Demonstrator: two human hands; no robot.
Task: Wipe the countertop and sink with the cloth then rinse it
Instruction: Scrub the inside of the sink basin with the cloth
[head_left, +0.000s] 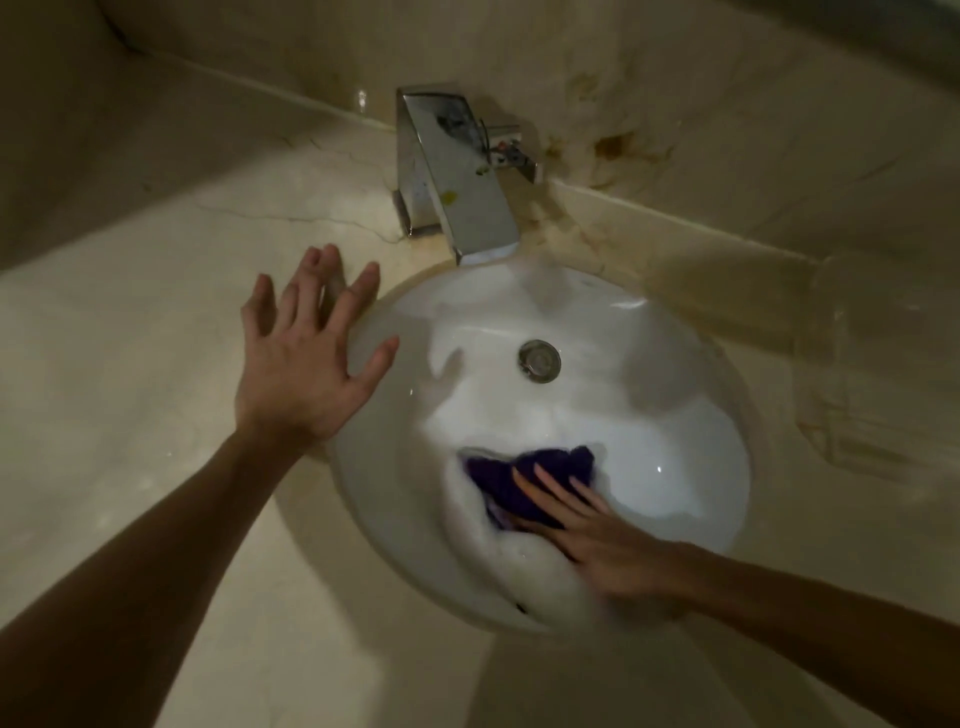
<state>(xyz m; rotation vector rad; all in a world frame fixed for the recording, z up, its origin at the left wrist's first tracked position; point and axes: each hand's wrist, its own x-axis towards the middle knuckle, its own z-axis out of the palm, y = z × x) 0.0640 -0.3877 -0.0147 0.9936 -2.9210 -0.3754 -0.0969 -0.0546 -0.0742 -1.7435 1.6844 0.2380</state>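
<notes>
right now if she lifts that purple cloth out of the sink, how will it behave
The purple cloth lies bunched under the right hand, so it would probably hang limp. The foam around it in the sink suggests it is soaked: likely heavy for its size, dripping and somewhat slippery.

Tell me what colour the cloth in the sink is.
Dark purple. The cloth shows in the head view, pressed under the right hand.
</notes>
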